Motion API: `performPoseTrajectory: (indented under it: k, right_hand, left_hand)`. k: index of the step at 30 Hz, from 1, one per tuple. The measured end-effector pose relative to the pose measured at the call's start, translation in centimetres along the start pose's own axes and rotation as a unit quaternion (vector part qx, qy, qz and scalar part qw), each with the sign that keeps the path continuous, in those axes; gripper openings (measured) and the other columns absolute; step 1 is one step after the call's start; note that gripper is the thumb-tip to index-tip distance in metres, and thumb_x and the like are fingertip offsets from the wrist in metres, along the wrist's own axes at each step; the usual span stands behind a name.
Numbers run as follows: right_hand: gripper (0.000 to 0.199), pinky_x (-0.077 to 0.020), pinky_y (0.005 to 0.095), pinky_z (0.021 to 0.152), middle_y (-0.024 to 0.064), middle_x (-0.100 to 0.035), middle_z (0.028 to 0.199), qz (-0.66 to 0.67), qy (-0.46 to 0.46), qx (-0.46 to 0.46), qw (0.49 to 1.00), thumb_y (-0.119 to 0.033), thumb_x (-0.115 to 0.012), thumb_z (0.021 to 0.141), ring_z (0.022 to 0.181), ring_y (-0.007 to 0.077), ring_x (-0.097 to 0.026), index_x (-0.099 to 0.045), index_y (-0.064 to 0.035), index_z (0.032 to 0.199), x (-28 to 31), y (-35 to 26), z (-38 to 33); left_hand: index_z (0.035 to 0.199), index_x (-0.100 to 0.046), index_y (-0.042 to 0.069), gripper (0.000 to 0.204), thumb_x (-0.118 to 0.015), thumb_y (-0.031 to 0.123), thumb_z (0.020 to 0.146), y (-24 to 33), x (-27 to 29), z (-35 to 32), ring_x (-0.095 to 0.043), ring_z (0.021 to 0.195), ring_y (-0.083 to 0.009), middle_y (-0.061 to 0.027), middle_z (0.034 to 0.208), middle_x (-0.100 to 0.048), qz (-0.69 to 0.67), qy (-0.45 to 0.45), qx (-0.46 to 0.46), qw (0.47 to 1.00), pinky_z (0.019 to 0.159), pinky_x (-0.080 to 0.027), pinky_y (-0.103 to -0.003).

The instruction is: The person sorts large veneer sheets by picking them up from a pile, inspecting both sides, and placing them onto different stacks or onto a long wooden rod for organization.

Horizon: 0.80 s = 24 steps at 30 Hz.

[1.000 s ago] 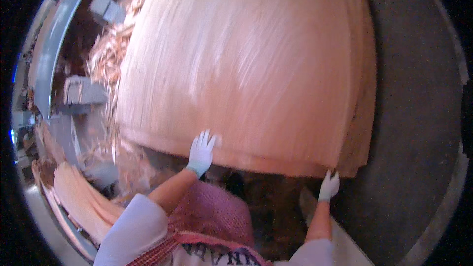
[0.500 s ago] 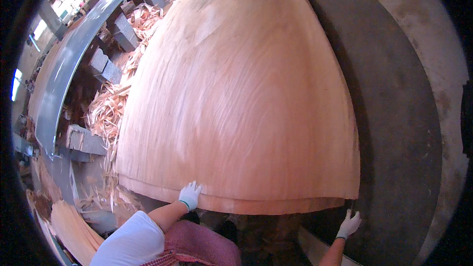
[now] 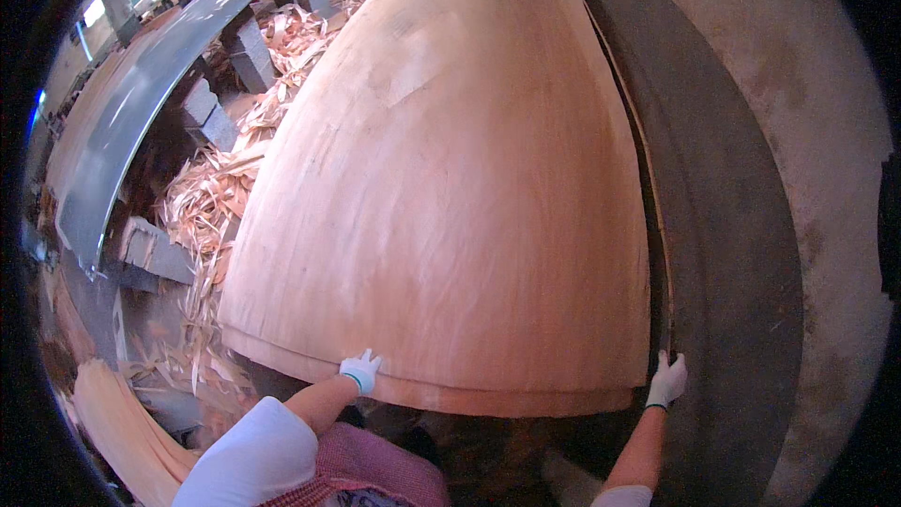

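A large, pale reddish wood veneer sheet (image 3: 450, 207) lies in front of me, its grain running away from me. Another veneer sheet (image 3: 526, 402) shows below it as a band along the near edge. My left hand (image 3: 360, 370), in a white glove, rests on the near edge of the top sheet with its fingers apart. At the near right corner, my gloved right hand (image 3: 667, 382) is closed around the near end of a long thin strip (image 3: 660, 225). That strip runs along the right side of the veneer, a dark gap between them.
Veneer scraps (image 3: 211, 197) lie heaped on the left, among grey blocks (image 3: 155, 251). Beyond them stretches a long shiny metal sheet (image 3: 141, 122). A dark grey surface (image 3: 732, 253) borders the right side. Curved veneer pieces (image 3: 117, 422) stand at lower left.
My right hand has moved up and forward, and the thin strip now shows along the veneer's right side. My left hand stays at the near edge. The view has shifted slightly.
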State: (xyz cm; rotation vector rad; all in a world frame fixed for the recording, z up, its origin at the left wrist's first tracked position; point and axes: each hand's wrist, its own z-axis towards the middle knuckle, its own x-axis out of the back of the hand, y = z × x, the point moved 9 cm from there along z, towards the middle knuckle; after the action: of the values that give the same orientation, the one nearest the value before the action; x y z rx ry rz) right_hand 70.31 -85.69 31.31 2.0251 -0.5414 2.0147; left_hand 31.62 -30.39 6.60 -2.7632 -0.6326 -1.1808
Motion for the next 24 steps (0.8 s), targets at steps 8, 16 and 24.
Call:
performPoseTrajectory:
  k: [8,16,24]
  right_hand:
    - [0.047,-0.0471,0.0478,0.078,0.0223,-0.064,0.1,0.114,-0.06,0.136,0.982,-0.041,-0.056,0.09,0.09,0.0383,-0.061,-0.06,0.0031,0.105,2.8,-10.3,-12.8]
    - [0.026,-0.0427,0.038,0.056,0.0094,-0.055,0.065,0.427,-0.31,0.192,0.828,-0.025,-0.057,0.092,0.061,0.0187,-0.051,-0.056,-0.0012,0.082,1.7,-19.8,-47.2]
    - [0.026,-0.0488,0.0357,0.082,0.0182,-0.065,0.098,0.31,-0.334,0.446,0.77,-0.023,-0.055,0.09,0.094,0.03,-0.063,-0.062,-0.0046,0.106,-0.9,-21.2,-50.7]
  left_hand:
    - [0.121,-0.056,0.002,0.045,-0.052,0.032,0.088,1.3,6.9,-7.5,-0.059,0.107,-0.0377,-0.0225,0.129,-0.052,-0.188,0.075,0.039,0.978,0.092,-0.046,-0.045]
    - [0.129,-0.043,-0.006,0.065,-0.052,0.047,0.092,13.2,26.5,-13.6,-0.065,0.08,-0.0269,-0.023,0.1,-0.062,-0.756,0.075,-0.061,0.648,0.069,-0.055,-0.043]
    - [0.089,-0.058,-0.001,0.033,-0.057,0.031,0.091,-9.0,21.1,-20.0,-0.056,0.067,-0.0302,-0.0194,0.073,-0.059,-0.524,0.376,-0.034,0.763,0.065,-0.045,-0.044]
